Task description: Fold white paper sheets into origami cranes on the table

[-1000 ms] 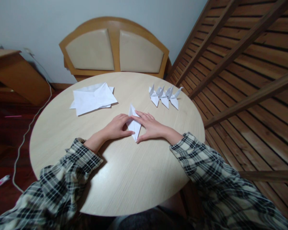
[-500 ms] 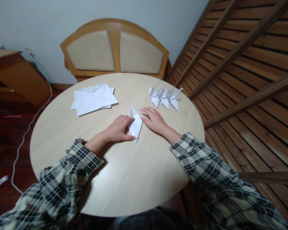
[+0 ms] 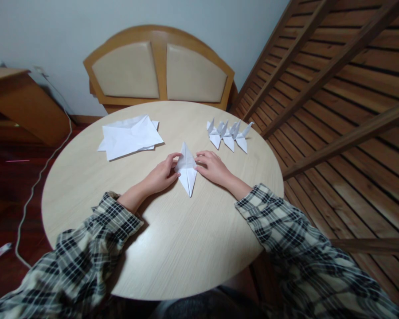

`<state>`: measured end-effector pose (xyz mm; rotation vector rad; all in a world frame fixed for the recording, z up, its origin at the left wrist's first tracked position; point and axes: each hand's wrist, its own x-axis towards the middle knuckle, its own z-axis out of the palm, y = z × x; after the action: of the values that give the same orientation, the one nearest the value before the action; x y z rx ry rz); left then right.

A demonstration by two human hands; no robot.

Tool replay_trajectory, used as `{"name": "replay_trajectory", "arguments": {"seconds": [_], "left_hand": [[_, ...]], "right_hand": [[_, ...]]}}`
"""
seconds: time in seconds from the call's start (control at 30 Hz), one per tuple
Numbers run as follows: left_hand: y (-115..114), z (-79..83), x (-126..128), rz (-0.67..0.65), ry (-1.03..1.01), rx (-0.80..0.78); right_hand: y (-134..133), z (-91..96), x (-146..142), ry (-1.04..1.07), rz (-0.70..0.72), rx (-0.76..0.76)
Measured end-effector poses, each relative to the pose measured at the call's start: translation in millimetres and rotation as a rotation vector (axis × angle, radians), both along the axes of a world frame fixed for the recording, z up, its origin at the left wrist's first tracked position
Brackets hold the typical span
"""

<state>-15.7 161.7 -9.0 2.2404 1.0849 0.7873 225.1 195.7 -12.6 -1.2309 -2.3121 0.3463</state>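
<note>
A white folded paper (image 3: 187, 168), kite-shaped with points at both ends, lies on the round pale-wood table (image 3: 173, 248). My left hand (image 3: 161, 173) pinches its left corner between thumb and fingers. On the other side, my right hand (image 3: 213, 167) pinches the paper's right corner with curled fingers. Both wrists rest on the table, in plaid sleeves.
Several finished white paper cranes (image 3: 228, 134) stand in a row at the table's far right. A stack of white paper sheets (image 3: 129, 136) lies at the far left. A wooden chair (image 3: 159, 66) stands behind the table, a white cable (image 3: 36, 177) on the dark floor to the left.
Both hands pressed flat on the paper a second ago. The right hand lifted off, then both hands took the paper by its side corners and it shifted slightly.
</note>
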Motion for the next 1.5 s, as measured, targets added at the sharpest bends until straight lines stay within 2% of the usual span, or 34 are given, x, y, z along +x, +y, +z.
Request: {"name": "replay_trajectory", "arguments": {"seconds": [0.37,0.57,0.7,0.87,1.0,1.23,1.5], "left_hand": [[2.1,-2.1,1.4,0.054,0.039,0.115],[4.4,-5.4,-0.6,0.137,0.012,0.187],[6.3,-8.1,-1.4,0.166,0.049,0.209],[6.5,-9.7,-1.9,0.16,0.033,0.212],[6.7,-9.5,-2.9,0.18,0.015,0.211],[8.9,-8.3,-3.4,0.193,0.194,0.241],[8.4,-4.6,-1.5,0.225,0.253,0.322]], "right_hand": [[0.7,1.3,-0.3,0.03,0.037,0.0],[-1.0,5.3,-1.5,0.041,0.037,-0.007],[-1.8,6.8,-2.6,0.056,0.005,0.007],[-1.8,6.2,-2.5,0.065,0.092,0.022],[-0.6,2.9,-0.9,0.059,0.09,0.002],[1.1,-1.0,1.2,-0.048,0.049,-0.032],[-0.8,2.6,0.4,-0.073,0.045,-0.015]]}}
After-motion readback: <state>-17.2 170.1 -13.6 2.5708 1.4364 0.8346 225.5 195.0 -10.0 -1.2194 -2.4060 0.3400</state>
